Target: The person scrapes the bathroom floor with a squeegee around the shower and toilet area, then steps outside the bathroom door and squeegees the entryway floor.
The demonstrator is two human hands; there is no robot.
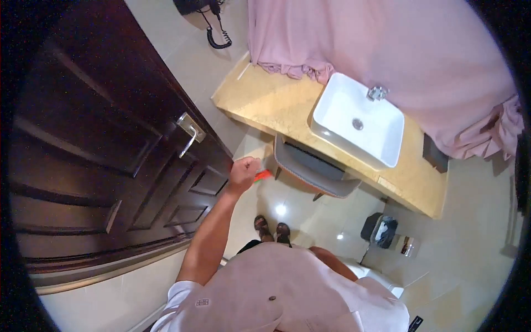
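Note:
My left hand point(244, 174) is stretched out in front of me, its fingers curled into a fist. Right beside the fist shows a small bright red thing with a green edge point(262, 175); I cannot tell whether the hand holds it or it lies beyond on the floor. Close to the left of the hand stands a dark brown panelled door point(149, 144) with a metal lever handle point(189, 136). My right arm point(333, 262) shows only in part beside my body, and the right hand is hidden.
A white rectangular basin point(358, 120) with a chrome tap point(377, 93) sits on a yellowish stone counter point(265, 102). Below it stands a grey chair point(310, 169). Pink cloth point(354, 39) covers the wall behind. A lined bin point(383, 230) stands right; a hair dryer point(213, 11) hangs top left.

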